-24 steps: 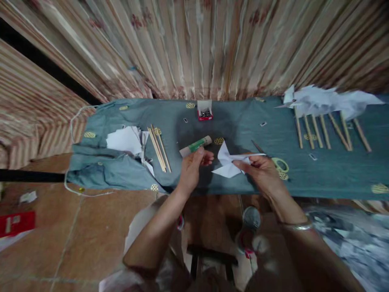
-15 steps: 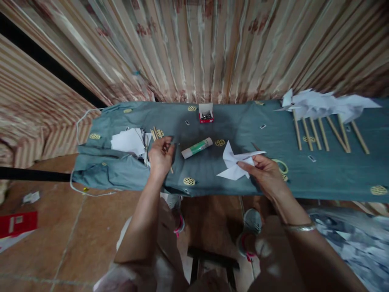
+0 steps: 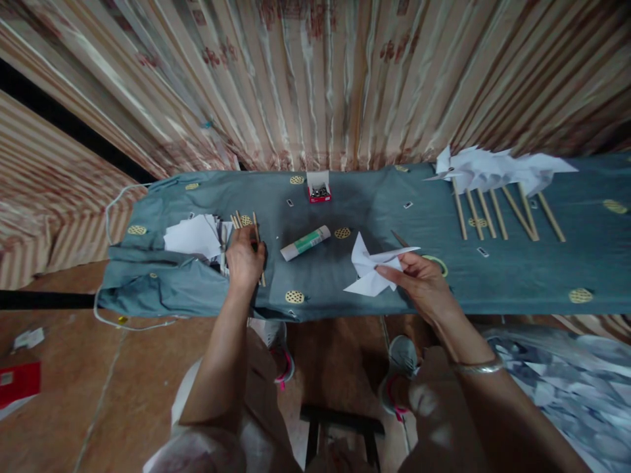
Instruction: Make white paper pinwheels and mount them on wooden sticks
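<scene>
Head view. Left of the glue stick: wooden sticks, long axes pointing away from the person, under the nearer left hand; fingers curled, grip unclear. Right of it: right hand pinches paper pinwheel.

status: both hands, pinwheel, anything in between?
Right hand: pinching white paper pinwheel. Left hand: at the thin sticks, grip unclear. Glue stick: lying between the hands, touching neither.
</scene>
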{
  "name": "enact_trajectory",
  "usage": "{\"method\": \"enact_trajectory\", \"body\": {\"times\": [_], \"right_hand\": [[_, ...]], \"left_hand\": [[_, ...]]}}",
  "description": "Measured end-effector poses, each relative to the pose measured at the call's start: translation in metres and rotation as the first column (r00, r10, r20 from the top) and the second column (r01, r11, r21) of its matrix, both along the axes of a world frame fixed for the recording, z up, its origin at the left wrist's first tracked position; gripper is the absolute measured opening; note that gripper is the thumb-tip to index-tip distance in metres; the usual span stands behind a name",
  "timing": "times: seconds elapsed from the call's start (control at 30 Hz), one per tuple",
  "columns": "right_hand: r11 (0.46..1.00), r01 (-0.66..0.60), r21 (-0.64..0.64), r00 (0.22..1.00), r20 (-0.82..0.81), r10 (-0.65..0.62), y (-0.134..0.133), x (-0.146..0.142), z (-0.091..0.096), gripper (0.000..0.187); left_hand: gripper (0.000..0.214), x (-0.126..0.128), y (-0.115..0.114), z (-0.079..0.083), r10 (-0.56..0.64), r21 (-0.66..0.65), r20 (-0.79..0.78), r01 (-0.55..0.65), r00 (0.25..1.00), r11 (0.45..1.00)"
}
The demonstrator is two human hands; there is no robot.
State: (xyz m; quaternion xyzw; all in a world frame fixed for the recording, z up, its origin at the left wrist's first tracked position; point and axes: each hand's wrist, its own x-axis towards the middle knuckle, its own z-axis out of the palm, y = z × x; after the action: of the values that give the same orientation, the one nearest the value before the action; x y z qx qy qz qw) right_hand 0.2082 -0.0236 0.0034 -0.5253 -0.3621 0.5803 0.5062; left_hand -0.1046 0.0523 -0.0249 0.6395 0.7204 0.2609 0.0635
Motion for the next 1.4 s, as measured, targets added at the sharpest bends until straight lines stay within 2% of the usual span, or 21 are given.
{"method": "enact_trajectory", "body": {"times": [0.13, 0.23, 0.3, 0.37, 0.43, 0.5, 0.57, 0.63, 0.67, 0.77, 0.9, 1.07, 1.27, 1.4], "right_hand": [[1.0, -0.008, -0.001, 1.0, 0.015, 0.008, -0.002, 0.002, 0.001, 0.031], [1.0, -0.013, 0.001, 0.999, 0.034, 0.013, -0.004, 0.004, 0.003, 0.031], [1.0, -0.023, 0.013, 0.999, 0.047, 0.022, -0.006, 0.005, 0.006, 0.031], [0.999, -0.033, 0.032, 0.997, 0.075, 0.03, -0.009, 0.006, 0.009, 0.032], [0.998, -0.048, 0.046, 0.992, 0.116, 0.042, -0.014, 0.007, 0.012, 0.033], [0.995, -0.08, 0.056, 0.985, 0.155, 0.07, -0.019, 0.008, 0.014, 0.032], [0.991, -0.125, 0.058, 0.978, 0.175, 0.113, -0.025, 0.009, 0.013, 0.031], [0.983, -0.18, 0.04, 0.968, 0.186, 0.169, -0.031, 0.01, 0.01, 0.03], [0.978, -0.205, 0.028, 0.961, 0.194, 0.196, -0.034, 0.01, 0.008, 0.03], [0.966, -0.258, 0.019, 0.939, 0.24, 0.246, -0.042, 0.008, -0.001, 0.023], [0.955, -0.292, 0.056, 0.899, 0.357, 0.254, -0.046, -0.001, -0.012, 0.006], [0.931, -0.357, 0.081, 0.802, 0.537, 0.261, -0.045, -0.008, -0.018, 0.016], [0.92, -0.368, 0.135, 0.793, 0.562, 0.235, -0.043, -0.008, -0.023, 0.011], [0.928, -0.331, 0.171, 0.775, 0.61, 0.164, -0.041, -0.01, -0.026, 0.013]], "left_hand": [[0.039, 0.001, 0.004, 0.001, 0.035, 0.038, 0.165, -0.042, 0.986, 0.998], [0.035, 0.004, 0.005, 0.008, 0.057, 0.096, 0.445, -0.111, 0.893, 0.989], [0.029, 0.013, -0.002, 0.015, 0.018, 0.127, 0.637, -0.128, 0.77, 0.984], [0.022, 0.03, -0.018, 0.023, -0.06, 0.127, 0.766, -0.058, 0.64, 0.99], [0.022, 0.052, -0.044, 0.027, -0.062, 0.054, 0.885, 0.032, 0.462, 0.998], [0.027, 0.075, -0.073, 0.026, 0.079, -0.119, 0.967, 0.154, 0.243, 0.981], [0.035, 0.096, -0.101, 0.019, 0.285, -0.291, 0.957, 0.286, 0.063, 0.913], [0.042, 0.111, -0.124, 0.01, 0.46, -0.407, 0.885, 0.37, -0.064, 0.835], [0.043, 0.116, -0.132, 0.006, 0.526, -0.45, 0.845, 0.404, -0.097, 0.797], [0.042, 0.123, -0.144, -0.005, 0.632, -0.516, 0.758, 0.446, -0.159, 0.731], [0.041, 0.126, -0.141, -0.014, 0.668, -0.549, 0.723, 0.44, -0.177, 0.711], [0.039, 0.129, -0.136, -0.022, 0.659, -0.57, 0.734, 0.376, -0.166, 0.73], [0.039, 0.128, -0.135, -0.027, 0.732, -0.635, 0.659, 0.394, -0.173, 0.665], [0.036, 0.128, -0.137, -0.032, 0.732, -0.634, 0.661, 0.4, -0.164, 0.662]]}}
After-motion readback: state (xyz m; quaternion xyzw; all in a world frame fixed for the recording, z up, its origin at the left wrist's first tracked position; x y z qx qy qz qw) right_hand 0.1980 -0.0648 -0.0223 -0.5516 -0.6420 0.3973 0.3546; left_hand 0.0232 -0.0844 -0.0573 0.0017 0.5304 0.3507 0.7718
